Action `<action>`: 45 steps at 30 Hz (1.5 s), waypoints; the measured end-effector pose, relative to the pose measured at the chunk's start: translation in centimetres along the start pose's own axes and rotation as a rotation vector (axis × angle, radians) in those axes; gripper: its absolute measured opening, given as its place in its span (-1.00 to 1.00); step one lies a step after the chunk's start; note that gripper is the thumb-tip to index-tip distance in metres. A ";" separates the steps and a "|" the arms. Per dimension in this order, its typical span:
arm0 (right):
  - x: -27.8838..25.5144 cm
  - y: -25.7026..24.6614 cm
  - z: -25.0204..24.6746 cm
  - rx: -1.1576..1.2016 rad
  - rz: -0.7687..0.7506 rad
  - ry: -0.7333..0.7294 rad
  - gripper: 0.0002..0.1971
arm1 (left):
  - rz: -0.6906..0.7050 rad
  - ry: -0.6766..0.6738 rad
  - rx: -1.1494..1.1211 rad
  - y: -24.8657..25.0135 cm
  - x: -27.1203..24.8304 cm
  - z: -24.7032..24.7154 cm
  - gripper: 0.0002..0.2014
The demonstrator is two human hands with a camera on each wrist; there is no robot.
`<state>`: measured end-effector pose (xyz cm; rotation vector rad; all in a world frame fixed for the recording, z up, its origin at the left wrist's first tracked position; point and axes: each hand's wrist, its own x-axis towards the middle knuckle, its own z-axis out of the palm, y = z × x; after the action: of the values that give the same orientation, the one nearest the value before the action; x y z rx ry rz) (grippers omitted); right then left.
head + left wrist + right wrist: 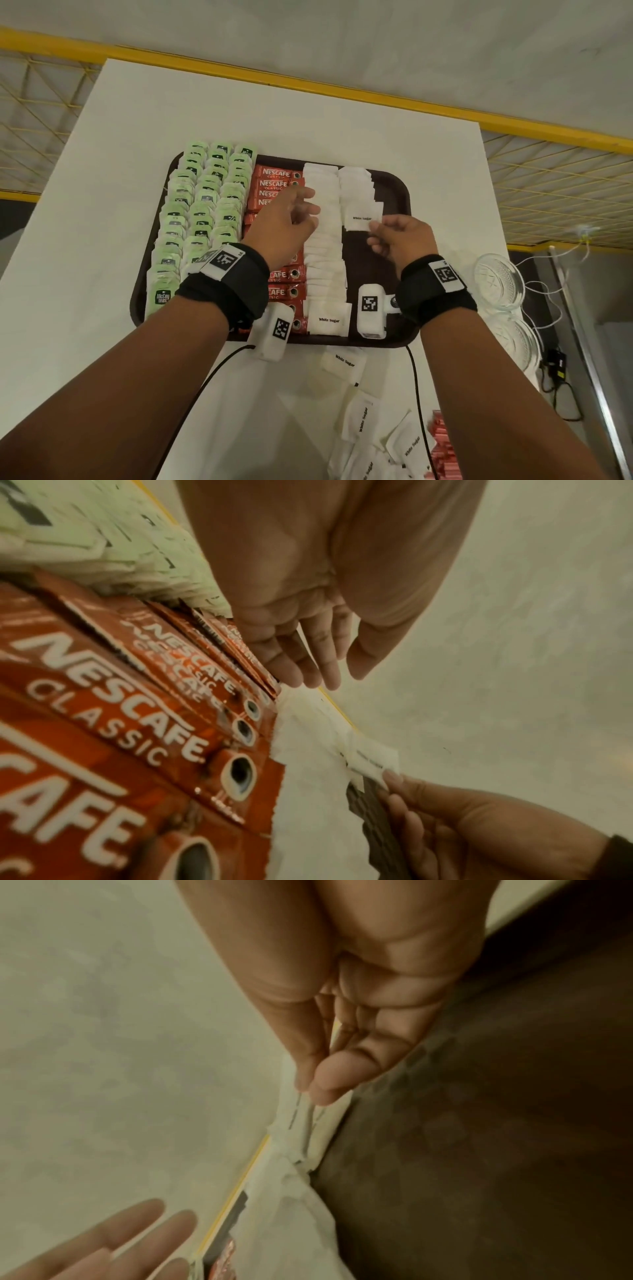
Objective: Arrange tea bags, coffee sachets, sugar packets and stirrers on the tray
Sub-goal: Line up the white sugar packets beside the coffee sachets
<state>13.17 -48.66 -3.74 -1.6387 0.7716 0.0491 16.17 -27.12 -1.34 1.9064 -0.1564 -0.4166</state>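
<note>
A dark brown tray (394, 192) holds three columns of green tea bags (202, 212), a column of red Nescafe sachets (274, 183) and two columns of white sugar packets (323, 274). My right hand (394, 236) pinches a white sugar packet (361, 219) by its near edge at the end of the shorter right column; thumb and forefinger meet on the sugar packet (308, 1112) in the right wrist view. My left hand (291, 216) hovers over the sachets and the left sugar column, fingers loosely extended, holding nothing; those fingers (308, 664) look straight in the left wrist view.
Loose white sugar packets (363, 418) lie on the white table (102, 205) near the front edge, beside a red-pink pile (442, 445). Two empty glass bowls (500, 281) stand right of the tray. The tray's right strip is bare. Cables trail from both wrists.
</note>
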 end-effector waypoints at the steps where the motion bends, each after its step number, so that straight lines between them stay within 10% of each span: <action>1: 0.3 0.5 0.0 0.001 0.029 0.025 -0.83 | 0.001 0.010 0.001 -0.1 -0.2 -0.1 -0.63; 13: 0.0 -0.7 -0.1 -0.460 0.027 0.031 -0.67 | 0.022 0.047 0.086 1.0 -4.2 0.2 -0.75; 30: -21.9 8.2 -11.2 -0.936 -0.215 -0.451 -0.78 | 0.083 -0.300 0.512 -0.2 -19.3 9.3 -0.92; 38: -25.8 12.3 -12.3 -1.171 -0.298 -0.489 -0.42 | -0.133 -0.384 0.879 -1.0 -23.9 12.0 -0.31; 45: -26.8 13.3 -11.2 -1.203 -0.268 -0.447 -0.44 | -0.248 -0.261 0.977 -1.8 -25.1 13.7 -0.18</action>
<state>-18.56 -46.75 -0.66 -2.6999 0.1053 0.7858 -12.23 -30.90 -2.04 2.8371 -0.3405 -0.8656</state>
